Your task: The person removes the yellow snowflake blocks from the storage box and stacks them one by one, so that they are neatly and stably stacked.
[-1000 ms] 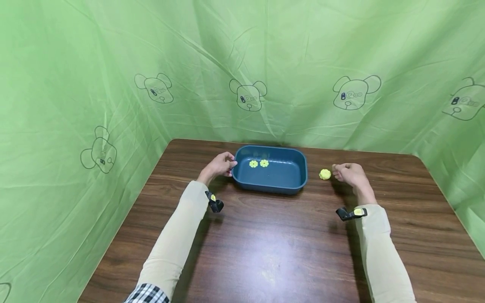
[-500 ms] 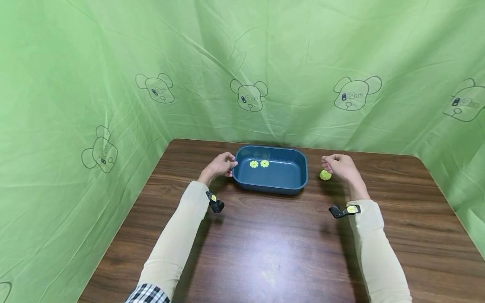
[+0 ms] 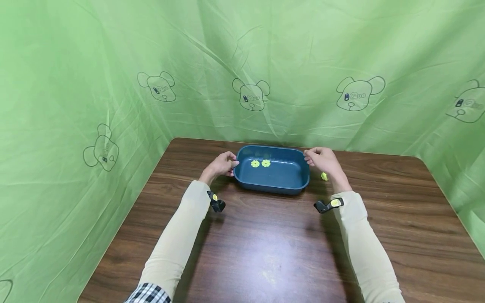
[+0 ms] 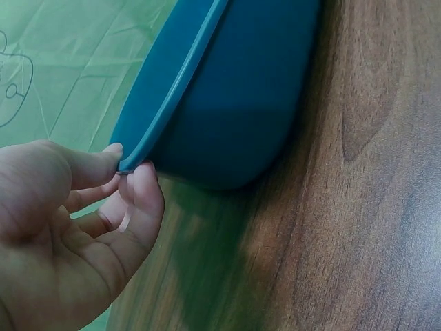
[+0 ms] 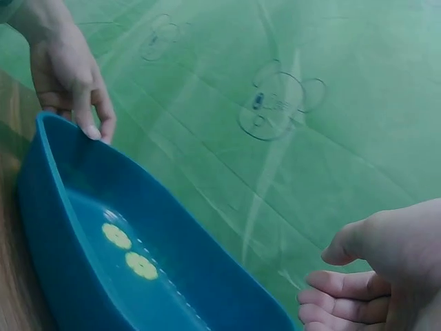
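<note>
A dark blue plastic basin [image 3: 272, 189] stands on the table. My left hand [image 3: 222, 165] pinches its left rim, thumb inside and fingers outside, as the left wrist view shows. Two yellow flower-shaped pieces [image 3: 260, 163] lie side by side on the basin's floor, towards the left. My right hand [image 3: 320, 159] hovers at the basin's far right corner, fingers loosely curled. In the right wrist view its thumb and fingertips [image 5: 315, 281] stand apart, with nothing visible between them. More yellow [image 3: 324, 176] shows on the table beneath the right hand, partly hidden by it.
Brown wood-grain table [image 3: 242, 244] extends in front of the basin and to both sides. A green curtain [image 3: 288, 50] with printed bear faces hangs close behind the table and along the left. Each wrist carries a black camera mount [image 3: 216, 202].
My right hand has moved left, from beside the yellow piece on the table, over it, to the basin's right end. The left hand and basin keep their places.
</note>
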`<state>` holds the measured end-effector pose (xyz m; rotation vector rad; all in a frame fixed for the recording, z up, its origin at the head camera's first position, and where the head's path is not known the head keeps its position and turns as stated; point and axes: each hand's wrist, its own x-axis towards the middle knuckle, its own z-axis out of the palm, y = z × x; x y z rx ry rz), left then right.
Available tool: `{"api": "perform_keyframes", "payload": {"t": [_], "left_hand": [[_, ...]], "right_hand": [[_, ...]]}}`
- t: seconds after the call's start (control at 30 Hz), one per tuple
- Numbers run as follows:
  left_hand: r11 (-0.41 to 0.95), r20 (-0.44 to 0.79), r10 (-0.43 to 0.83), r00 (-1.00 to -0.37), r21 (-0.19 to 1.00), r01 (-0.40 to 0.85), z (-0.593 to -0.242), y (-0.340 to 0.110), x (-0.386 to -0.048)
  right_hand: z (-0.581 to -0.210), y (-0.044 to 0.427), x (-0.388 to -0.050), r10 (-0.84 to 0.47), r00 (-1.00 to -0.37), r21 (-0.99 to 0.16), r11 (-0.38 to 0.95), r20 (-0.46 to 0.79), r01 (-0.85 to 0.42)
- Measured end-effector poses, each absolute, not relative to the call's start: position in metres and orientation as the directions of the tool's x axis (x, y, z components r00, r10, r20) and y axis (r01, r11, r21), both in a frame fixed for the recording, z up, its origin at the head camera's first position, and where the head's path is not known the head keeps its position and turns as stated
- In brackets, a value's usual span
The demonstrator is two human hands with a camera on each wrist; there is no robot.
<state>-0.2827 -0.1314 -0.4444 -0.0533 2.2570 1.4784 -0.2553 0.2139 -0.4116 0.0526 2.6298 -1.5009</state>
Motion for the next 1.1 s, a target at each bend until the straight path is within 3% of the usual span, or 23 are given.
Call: {"api": "perform_keyframes", "payload": {"t": [0.63, 1.1], "left_hand": [[0.433, -0.377, 0.190, -0.907, 0.861, -0.267, -0.443, -0.131, -0.284], [0.401, -0.374, 0.205, -0.905, 0.875, -0.270, -0.447, -0.132, -0.283]], "right_hand": [[-0.436, 0.150, -0.276, -0.086, -0.991, -0.789, 0.614, -0.103, 0.028], [-0.457, 0.128, -0.290, -0.120, -0.964, -0.761, 0.640, -0.239, 0.109]]}}
